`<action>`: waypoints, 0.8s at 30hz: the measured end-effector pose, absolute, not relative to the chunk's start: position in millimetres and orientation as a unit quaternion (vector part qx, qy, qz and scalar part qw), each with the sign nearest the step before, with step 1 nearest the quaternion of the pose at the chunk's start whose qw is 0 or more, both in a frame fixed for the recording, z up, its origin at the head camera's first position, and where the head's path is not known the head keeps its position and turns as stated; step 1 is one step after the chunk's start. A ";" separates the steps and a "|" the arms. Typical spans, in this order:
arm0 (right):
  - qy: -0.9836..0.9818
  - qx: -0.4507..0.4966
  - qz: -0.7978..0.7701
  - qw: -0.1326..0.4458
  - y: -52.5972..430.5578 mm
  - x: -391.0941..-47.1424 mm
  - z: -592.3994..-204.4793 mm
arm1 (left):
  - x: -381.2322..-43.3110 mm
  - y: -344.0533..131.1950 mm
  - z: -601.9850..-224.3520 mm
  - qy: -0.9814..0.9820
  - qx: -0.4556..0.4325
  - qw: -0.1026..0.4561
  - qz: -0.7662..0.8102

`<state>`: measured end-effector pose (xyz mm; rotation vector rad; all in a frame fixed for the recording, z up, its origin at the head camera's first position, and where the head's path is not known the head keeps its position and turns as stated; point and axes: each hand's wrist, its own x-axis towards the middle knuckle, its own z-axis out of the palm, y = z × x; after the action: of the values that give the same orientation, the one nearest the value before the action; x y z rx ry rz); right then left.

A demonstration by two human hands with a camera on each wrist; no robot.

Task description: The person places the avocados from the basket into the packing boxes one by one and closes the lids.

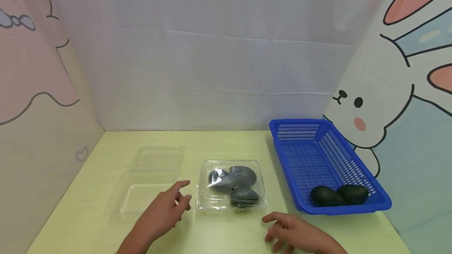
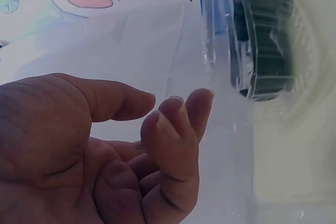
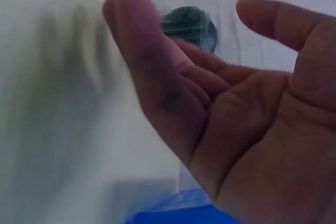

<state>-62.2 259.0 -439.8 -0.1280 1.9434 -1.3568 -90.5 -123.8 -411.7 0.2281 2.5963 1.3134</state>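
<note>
A clear plastic clamshell box [image 1: 205, 201] stands at mid-table with its lid down over three dark green avocados [image 1: 243, 176]. Left of the box, apart from it, my left hand [image 1: 165, 211] hovers with loosely bent fingers and holds nothing. My right hand [image 1: 294, 232] is near the box's front right corner, also holding nothing, its fingers relaxed. In the left wrist view the box side and a dark avocado [image 2: 265, 40] show beyond the left fingers. The right wrist view shows an avocado [image 3: 191, 27] in the box behind the right hand.
A blue plastic basket [image 1: 289, 167] stands at the right, with two dark avocados [image 1: 326, 196] at its near end. Left of the box lies a second clear clamshell [image 1: 146, 191], its lid folded back. Cartoon-printed and white cloth walls [image 1: 212, 69] surround the table.
</note>
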 end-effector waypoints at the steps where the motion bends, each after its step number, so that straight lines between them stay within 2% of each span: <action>1: 0.761 -0.057 -0.522 0.381 259.9 -62.0 -436.6 | -91.8 -127.3 -408.5 0.889 0.076 0.101 0.441; 9: 0.776 -0.134 -0.475 0.391 273.8 -55.8 -405.9 | -105.2 -173.7 -386.4 0.933 0.037 0.022 0.358; 17: 0.751 -0.201 -0.502 0.378 289.3 -63.0 -389.9 | -116.2 -230.0 -396.4 0.955 0.011 -0.071 0.286; 21: 0.748 -0.208 -0.517 0.360 295.3 -66.2 -386.4 | -124.4 -261.2 -406.2 0.963 -0.017 -0.049 0.266; 24: 0.752 -0.205 -0.521 0.348 298.0 -67.1 -384.2 | -128.1 -281.9 -411.5 0.961 -0.038 0.025 0.272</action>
<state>-67.1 298.0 -384.2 -0.5328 1.9497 -1.3499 -128.1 -281.9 -411.5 -0.1178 2.9727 0.8424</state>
